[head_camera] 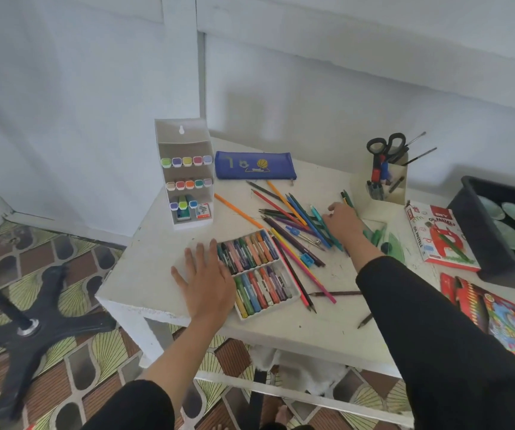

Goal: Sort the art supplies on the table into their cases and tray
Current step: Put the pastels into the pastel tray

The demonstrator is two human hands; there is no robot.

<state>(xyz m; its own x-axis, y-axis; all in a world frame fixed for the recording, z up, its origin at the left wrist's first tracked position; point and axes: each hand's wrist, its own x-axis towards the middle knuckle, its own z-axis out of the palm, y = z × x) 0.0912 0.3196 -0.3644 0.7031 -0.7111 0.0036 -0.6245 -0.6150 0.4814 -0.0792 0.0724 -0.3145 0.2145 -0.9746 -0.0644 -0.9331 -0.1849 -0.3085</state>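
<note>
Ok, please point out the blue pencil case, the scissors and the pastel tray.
blue pencil case [254, 165]: head view, middle of its front.
scissors [387, 146]: head view, where the black handles meet.
pastel tray [273, 306]: head view, its white near wall.

walls [64, 88]: white | floor [89, 364]: patterned tiles | table [157, 259]: white | stand base [42, 318]: black, left
</note>
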